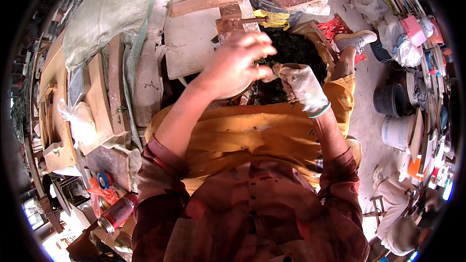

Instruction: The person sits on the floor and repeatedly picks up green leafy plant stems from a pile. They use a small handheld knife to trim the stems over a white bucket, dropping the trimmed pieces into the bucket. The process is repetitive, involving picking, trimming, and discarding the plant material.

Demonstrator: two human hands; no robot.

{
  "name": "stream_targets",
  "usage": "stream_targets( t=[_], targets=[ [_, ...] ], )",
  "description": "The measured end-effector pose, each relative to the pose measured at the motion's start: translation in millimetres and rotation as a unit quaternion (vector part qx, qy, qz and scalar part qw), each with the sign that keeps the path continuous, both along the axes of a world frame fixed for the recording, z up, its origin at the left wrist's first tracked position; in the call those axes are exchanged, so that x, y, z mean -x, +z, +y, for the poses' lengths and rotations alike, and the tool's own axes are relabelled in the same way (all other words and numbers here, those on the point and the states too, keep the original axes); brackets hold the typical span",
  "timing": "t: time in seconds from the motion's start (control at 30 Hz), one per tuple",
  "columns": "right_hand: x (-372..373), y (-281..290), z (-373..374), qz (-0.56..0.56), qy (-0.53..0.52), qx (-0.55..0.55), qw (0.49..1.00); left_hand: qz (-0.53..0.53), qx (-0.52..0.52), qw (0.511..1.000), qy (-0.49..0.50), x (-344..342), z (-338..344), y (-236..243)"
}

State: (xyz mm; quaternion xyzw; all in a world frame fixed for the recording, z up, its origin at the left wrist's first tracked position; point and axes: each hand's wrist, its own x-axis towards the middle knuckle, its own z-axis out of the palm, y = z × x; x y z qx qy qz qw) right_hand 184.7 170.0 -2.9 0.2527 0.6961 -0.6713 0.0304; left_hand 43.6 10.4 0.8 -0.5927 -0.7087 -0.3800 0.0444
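At the far left a knotted white plastic bag [83,122] sits against wooden boards [99,106], and a red can [117,212] lies lower down, its long axis slanting up to the right. Above them spreads a large pale sack [108,22]. Next comes a pale board [191,31], carrying a brown block [228,25] with a rusty bolt [255,20] that lies nearly crosswise, its head to the right. Just below these is the bare left hand [232,65], blurred, reaching up and to the right with its fingers loosely spread and the thumb apart from them. Right of that thumb is a small brownish piece [276,70], pinched at the fingertips of the gloved right hand [305,87]. It juts from the glove toward the bare hand; its long axis seems to run steeply up and down, though it is too small to be sure. I cannot tell whether the left thumb touches it. Dark green leafy matter [308,53] lies behind the glove, and farther right stand a black bucket [388,100] and a whitish one [394,132]
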Motion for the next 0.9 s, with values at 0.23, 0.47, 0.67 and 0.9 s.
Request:
stream_targets(
  t=[0.23,0.47,0.67,0.9],
  targets=[
    [14,15,13,-0.053,0.1,0.029,0.993,0.135,0.174,0.97,0.098,14,-16,1],
    [58,-35,19,0.153,0.062,-0.288,0.943,0.087,0.237,0.948,0.195,48,-27,-14],
    [105,-45,11,0.085,0.027,-0.535,0.84,0.009,0.294,0.913,0.282,67,-14,-22],
    [104,-71,9,-0.03,0.027,-0.496,0.867,-0.022,0.429,0.85,0.303,75,-7,-42]
  ],
)
